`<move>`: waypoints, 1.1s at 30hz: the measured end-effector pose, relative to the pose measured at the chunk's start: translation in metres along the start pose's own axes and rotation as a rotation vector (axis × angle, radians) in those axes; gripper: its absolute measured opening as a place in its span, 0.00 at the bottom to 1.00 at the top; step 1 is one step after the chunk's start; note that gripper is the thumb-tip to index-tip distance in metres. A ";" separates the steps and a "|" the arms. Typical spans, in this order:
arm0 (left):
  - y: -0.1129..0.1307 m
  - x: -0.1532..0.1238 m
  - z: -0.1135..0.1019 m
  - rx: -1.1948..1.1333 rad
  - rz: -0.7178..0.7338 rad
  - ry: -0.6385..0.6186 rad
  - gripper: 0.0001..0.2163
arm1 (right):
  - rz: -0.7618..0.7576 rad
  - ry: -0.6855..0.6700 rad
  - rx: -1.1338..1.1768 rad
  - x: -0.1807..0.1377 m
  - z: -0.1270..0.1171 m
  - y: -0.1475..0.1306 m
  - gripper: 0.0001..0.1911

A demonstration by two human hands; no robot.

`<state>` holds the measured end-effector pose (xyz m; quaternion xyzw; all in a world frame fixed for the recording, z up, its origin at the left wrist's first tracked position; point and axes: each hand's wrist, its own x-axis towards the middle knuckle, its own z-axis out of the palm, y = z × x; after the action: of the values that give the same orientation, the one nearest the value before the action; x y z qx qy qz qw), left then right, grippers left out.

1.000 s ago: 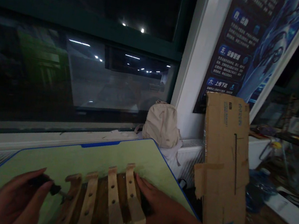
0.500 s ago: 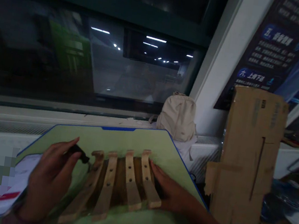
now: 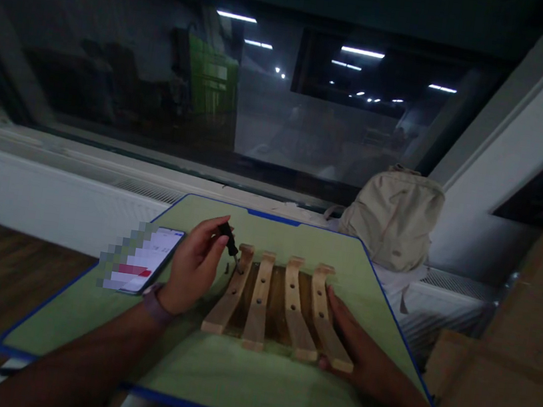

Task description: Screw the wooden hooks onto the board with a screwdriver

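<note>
My left hand [image 3: 196,267] is closed around the black handle of a screwdriver [image 3: 229,238]. The screwdriver slants down to the right, its metal tip at the upper hole of the leftmost slat. Several curved, pale wooden slats [image 3: 260,306] with dark holes lie side by side over a darker brown board [image 3: 278,299], together one wooden piece. My right hand [image 3: 364,351] grips this piece at its right side, fingers along the far part of the edge and thumb near the front end. Part of that hand is hidden behind the rightmost slat.
The piece lies on a green tabletop [image 3: 295,395] with blue edging. A phone [image 3: 155,258] with a lit screen lies left of my left hand. Beyond the far right corner stands a beige backpack [image 3: 395,217]. Cardboard [image 3: 505,371] stands at the right; a window runs behind.
The view has swung left, so the table and wooden piece appear farther right. The screwdriver tip now stands at the leftmost slat's upper hole. My right hand keeps its place at the right edge.
</note>
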<state>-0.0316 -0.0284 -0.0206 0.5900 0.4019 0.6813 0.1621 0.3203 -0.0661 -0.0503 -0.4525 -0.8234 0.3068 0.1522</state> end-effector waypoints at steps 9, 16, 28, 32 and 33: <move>-0.002 0.001 -0.002 0.006 0.037 -0.004 0.13 | 0.007 0.005 0.007 0.000 -0.001 -0.002 0.60; -0.001 0.001 0.001 -0.067 -0.026 -0.030 0.16 | -0.083 0.023 0.020 0.000 -0.002 0.004 0.60; -0.005 0.000 0.004 -0.031 0.049 -0.052 0.14 | -0.123 0.326 0.108 0.013 0.002 0.048 0.35; -0.002 0.001 0.005 0.016 0.098 -0.073 0.13 | -0.065 0.379 0.056 0.020 0.005 0.045 0.34; -0.001 0.001 0.005 0.023 0.110 -0.080 0.13 | -0.062 0.380 0.048 0.020 0.006 0.043 0.34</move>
<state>-0.0272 -0.0254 -0.0212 0.6398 0.3702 0.6602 0.1336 0.3346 -0.0335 -0.0831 -0.4732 -0.7857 0.2303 0.3251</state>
